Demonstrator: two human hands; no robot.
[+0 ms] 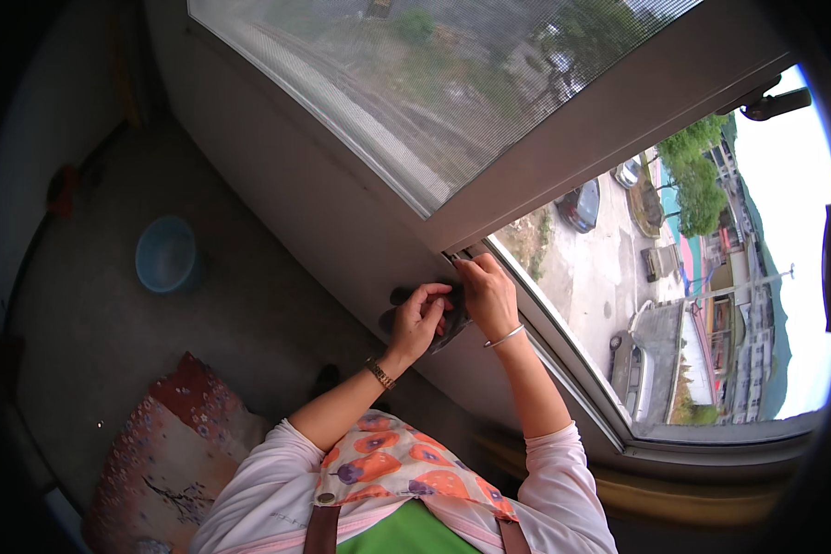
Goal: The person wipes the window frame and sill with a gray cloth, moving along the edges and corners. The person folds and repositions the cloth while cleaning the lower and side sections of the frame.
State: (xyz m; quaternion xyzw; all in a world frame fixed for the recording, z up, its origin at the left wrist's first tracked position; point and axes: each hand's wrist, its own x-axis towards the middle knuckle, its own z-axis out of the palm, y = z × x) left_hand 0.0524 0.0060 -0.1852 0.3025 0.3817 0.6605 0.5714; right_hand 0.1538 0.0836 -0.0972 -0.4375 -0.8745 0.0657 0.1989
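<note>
My right hand [488, 294] reaches to the lower corner of the screened window sash [429, 232], its thumb and fingers pinched together beside the window track [526, 298]. A dark, thin cloth or bag [451, 338] hangs below it, apparently gripped by that hand; the fingertips are partly hidden. Close on the left, my left hand [415, 325] has its fingers curled against the dark material. Whether it grips the material cannot be seen. A metal watch [379, 374] is on the left wrist and a silver bangle [504, 337] on the right.
The pale wall [305, 180] under the window runs diagonally past my hands. A light blue bucket [167, 254] stands on the grey floor [249, 305]. Patterned fabric [180, 443] lies at lower left. Outside the open pane are parked cars [582, 206] and buildings.
</note>
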